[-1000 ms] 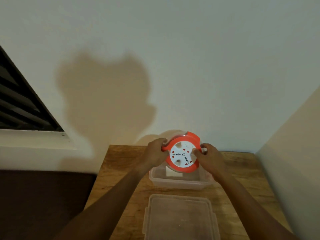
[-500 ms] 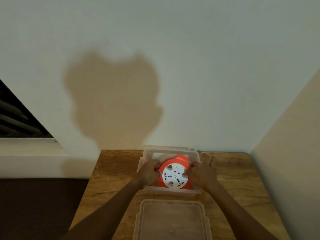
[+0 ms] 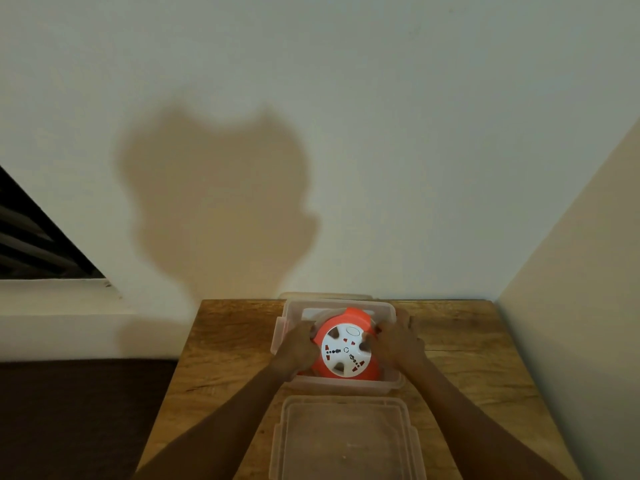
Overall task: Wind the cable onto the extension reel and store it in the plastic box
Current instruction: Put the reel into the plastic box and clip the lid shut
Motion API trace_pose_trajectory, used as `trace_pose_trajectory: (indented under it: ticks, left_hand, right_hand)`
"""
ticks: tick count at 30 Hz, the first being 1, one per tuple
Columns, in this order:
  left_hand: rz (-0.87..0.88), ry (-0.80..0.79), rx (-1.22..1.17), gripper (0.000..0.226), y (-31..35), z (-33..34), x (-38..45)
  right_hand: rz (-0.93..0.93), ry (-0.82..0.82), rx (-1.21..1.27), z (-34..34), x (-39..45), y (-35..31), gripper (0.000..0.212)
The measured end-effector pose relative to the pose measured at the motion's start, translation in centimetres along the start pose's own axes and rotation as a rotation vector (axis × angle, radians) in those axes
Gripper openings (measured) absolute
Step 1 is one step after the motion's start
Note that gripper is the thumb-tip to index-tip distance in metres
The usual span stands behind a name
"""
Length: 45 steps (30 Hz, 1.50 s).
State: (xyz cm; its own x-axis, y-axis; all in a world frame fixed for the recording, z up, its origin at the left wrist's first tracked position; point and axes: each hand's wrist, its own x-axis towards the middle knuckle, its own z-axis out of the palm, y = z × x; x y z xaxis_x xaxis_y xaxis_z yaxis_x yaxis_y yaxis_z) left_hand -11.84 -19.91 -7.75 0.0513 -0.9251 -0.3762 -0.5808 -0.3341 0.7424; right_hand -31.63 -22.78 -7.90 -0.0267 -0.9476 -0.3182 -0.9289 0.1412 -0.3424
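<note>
The reel [image 3: 343,348] sits inside the clear plastic box [image 3: 390,311] on the worktop [image 3: 235,341], tilted, its white socket face up. The left hand [image 3: 298,348] and right hand [image 3: 398,344] both grip its orange rim. Let go like this, it may settle crooked and block the lid [image 3: 346,441] lying just in front. The cable is not visible, so whether it is fully wound cannot be told; the fingertips and box floor are hidden.
</note>
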Motion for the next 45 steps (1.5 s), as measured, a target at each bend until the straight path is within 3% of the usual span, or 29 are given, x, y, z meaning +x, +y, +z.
trace_pose_trajectory:
  ticks: [10,15,17,19,22,24,30,39,45]
  left_hand:
    - [0.097,0.176,0.078,0.037,1.3,0.9,-2.4]
    - [0.303,0.47,-0.022,0.042,-0.5,-0.4,-6.2]
    - [0.255,0.615,-0.057,0.033,-3.6,-1.1,-7.9]
    - [0.056,0.663,-0.083,0.029,-7.1,-1.3,-9.1]
    - [-0.282,0.425,-0.049,0.044,-11.2,-0.2,-10.1]
    - [-0.364,0.294,-0.015,0.053,-12.9,0.7,-10.5]
    - [-0.338,0.145,0.031,0.03,-12.6,1.1,-11.1]
    - [-0.291,0.088,-0.01,0.016,-9.4,-0.4,-13.0]
    - [-0.316,0.037,-0.129,0.012,-5.8,-4.9,-15.0]
  right_hand:
    - [-0.149,0.064,-0.091,-0.6,-2.0,1.8,0.058]
    - [-0.098,0.341,0.498,-0.1,-7.3,4.0,0.057]
    - [0.047,0.391,0.675,1.5,-9.5,5.9,0.051]
    - [0.195,0.379,0.784,3.4,-11.3,7.7,0.038]
    - [0.336,0.266,0.693,5.8,-13.0,9.7,0.024]
    - [0.34,0.217,0.649,6.2,-13.4,10.2,0.018]
    - [0.25,0.006,0.565,4.3,-14.3,8.9,0.013]
    - [0.236,-0.013,0.567,2.7,-16.2,8.2,0.014]
    - [0.158,0.002,0.592,-0.6,-17.4,7.5,0.023]
